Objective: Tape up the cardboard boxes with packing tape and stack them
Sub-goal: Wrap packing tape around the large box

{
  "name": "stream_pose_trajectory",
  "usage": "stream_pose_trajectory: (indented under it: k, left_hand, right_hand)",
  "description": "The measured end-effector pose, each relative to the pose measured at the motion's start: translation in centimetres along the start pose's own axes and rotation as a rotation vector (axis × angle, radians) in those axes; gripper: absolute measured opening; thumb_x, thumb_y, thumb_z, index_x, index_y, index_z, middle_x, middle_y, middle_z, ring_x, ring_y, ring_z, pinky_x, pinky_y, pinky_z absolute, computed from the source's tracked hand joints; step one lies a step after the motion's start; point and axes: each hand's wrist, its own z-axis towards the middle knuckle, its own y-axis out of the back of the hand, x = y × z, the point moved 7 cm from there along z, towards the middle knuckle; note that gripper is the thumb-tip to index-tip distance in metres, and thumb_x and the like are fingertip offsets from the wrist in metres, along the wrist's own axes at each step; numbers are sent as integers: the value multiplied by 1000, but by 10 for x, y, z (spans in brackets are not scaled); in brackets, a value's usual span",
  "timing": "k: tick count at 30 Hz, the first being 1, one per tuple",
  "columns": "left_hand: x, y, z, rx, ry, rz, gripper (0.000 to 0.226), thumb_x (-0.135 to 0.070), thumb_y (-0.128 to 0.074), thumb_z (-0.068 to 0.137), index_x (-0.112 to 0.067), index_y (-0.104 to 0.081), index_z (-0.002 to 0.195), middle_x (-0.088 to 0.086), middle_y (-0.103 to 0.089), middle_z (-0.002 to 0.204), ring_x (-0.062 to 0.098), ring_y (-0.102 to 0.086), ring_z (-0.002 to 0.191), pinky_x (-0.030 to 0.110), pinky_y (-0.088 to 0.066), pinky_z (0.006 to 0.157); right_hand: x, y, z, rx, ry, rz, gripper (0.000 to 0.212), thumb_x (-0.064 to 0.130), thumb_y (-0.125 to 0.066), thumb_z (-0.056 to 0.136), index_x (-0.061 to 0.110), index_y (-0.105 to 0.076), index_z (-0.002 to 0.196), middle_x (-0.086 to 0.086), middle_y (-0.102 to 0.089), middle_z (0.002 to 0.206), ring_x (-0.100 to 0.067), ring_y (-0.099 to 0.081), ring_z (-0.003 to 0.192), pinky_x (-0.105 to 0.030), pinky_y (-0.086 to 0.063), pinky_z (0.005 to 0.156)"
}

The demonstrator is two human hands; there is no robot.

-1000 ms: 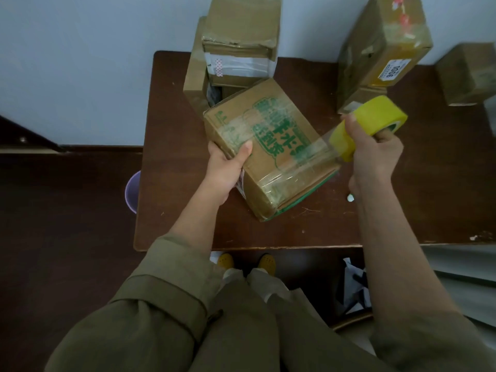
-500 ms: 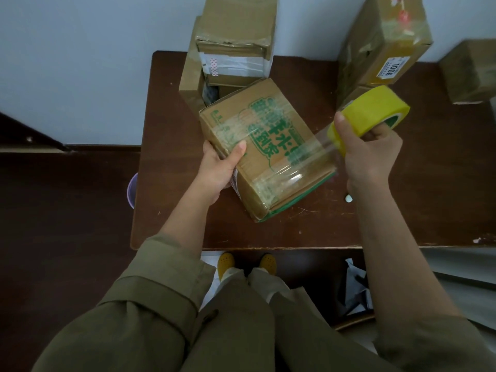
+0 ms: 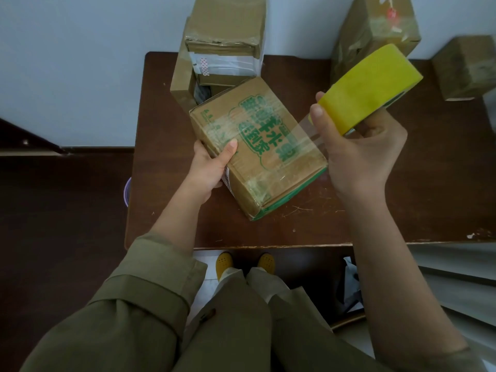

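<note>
A cardboard box with green print (image 3: 271, 162) lies skewed on the dark wooden table (image 3: 402, 210), with clear tape across its top. My left hand (image 3: 212, 167) grips the box's left edge, thumb on the top face. My right hand (image 3: 359, 154) holds a yellow roll of packing tape (image 3: 370, 87) raised above the box's right end. A clear strip of tape runs from the roll down to the box top.
A stack of taped boxes (image 3: 225, 41) stands behind the printed box against the wall. Another tall box (image 3: 375, 30) and a small box (image 3: 467, 65) stand at the back right. A purple bin (image 3: 126, 191) shows left of the table. My yellow shoes (image 3: 244, 261) are below.
My right hand has lifted the tape roll higher and closer to the camera, shortening the strip's slant over the box. The left hand stays on the box edge.
</note>
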Motion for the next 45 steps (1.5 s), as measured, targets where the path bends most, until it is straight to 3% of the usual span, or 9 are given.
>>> stream_pose_trajectory:
  k: [5,11,21,30,32,35,38,42,45]
  left_hand:
    - [1,1,-1,3,0,3,90,-52,-70,83,-24,-18,151,-4,-52,137,26,-54,126,62,-41,105]
    - [-1,0,-1,14,5,9,86,-51,-69,85,-23,-19,150,-8,-53,127,24,-54,124,62,-39,106]
    - [0,-1,0,37,1,32,85,-51,-67,87,-24,-18,150,-7,-52,129,24,-55,123,62,-40,105]
    - [2,-1,0,55,-54,24,87,-53,-69,84,-24,-21,151,-7,-55,132,17,-59,118,49,-48,102]
    - [-4,1,-1,-14,-145,131,88,-51,-67,87,-22,-19,155,-1,-52,142,18,-53,128,42,-45,107]
    - [-22,-5,-10,-264,-269,493,84,-43,-50,100,-15,5,158,11,-24,162,29,-20,150,55,-21,120]
    - [-42,-43,-35,-429,-409,860,67,-41,-29,105,-9,-2,157,19,-4,164,35,-1,152,60,1,118]
    - [-29,-81,-45,-483,-633,1297,73,-55,-6,103,-6,-17,156,24,-17,161,35,-13,151,55,-4,120]
    - [-23,-82,-39,-489,-637,1349,75,-56,-9,103,-4,-22,155,29,-21,158,41,-19,149,54,-14,121]
  right_hand:
    - [-57,17,16,-61,-158,-70,32,31,-81,82,0,-73,81,-9,-73,76,-21,-72,75,-42,-57,70]
    - [-111,15,15,-43,-359,-30,21,27,-84,80,9,-72,77,2,-70,71,-16,-69,71,-48,-59,71]
    - [-144,8,10,-24,-482,25,35,25,-85,79,-6,-71,86,-16,-72,77,-15,-67,72,-37,-58,70]
    - [-169,-8,-15,59,-822,230,16,27,-80,84,15,-72,91,-4,-76,91,-22,-73,91,-40,-59,86]
    - [-169,-8,-19,77,-838,238,19,30,-79,85,15,-72,94,-4,-76,92,-20,-73,91,-38,-59,86]
    - [-164,-7,-19,82,-797,191,18,31,-77,87,15,-69,92,2,-73,87,-10,-70,80,-25,-56,73]
    - [-162,-7,-17,82,-747,166,19,31,-76,88,13,-68,88,4,-71,80,-6,-68,72,-20,-53,64]
    - [-162,-7,-19,87,-691,169,17,25,-76,89,12,-69,80,4,-71,74,-5,-68,68,-21,-54,63]
    - [-166,-6,-22,78,-689,167,21,27,-76,88,8,-70,83,-2,-73,78,-13,-71,75,-31,-58,70]
